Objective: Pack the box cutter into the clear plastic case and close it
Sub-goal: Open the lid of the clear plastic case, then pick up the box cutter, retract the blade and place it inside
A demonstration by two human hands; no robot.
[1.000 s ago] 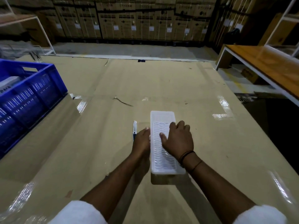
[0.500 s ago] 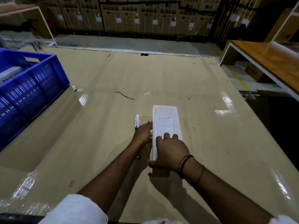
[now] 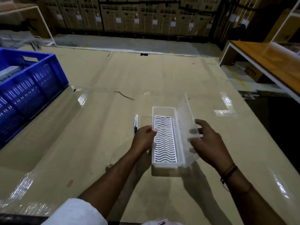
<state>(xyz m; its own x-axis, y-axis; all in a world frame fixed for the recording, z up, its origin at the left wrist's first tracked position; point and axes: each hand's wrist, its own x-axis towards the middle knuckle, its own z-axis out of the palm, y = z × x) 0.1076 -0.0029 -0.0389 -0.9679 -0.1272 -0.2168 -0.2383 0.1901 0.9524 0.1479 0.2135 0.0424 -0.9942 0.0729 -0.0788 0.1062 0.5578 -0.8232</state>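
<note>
A clear plastic case (image 3: 164, 111) lies lengthwise on the cardboard-covered table, with a white wavy grid insert in its bottom. Its clear lid (image 3: 188, 111) is swung up and tilted to the right. My right hand (image 3: 206, 143) holds that lid by its near right part. My left hand (image 3: 143, 139) grips the case's left wall, thumb on the rim. The box cutter (image 3: 135, 123), slim and white with a dark end, lies on the table just left of the case, beside my left hand and partly hidden by it.
A blue slotted crate (image 3: 29, 88) stands at the table's left edge. A wooden bench with a white frame (image 3: 266, 62) stands to the right, across a gap. Stacked cartons (image 3: 146, 15) line the back wall. Tape gleams on the cardboard table (image 3: 97, 143).
The case was shut with my right hand flat on its lid. Now the lid is lifted open to the right in my right hand, and the grid insert shows.
</note>
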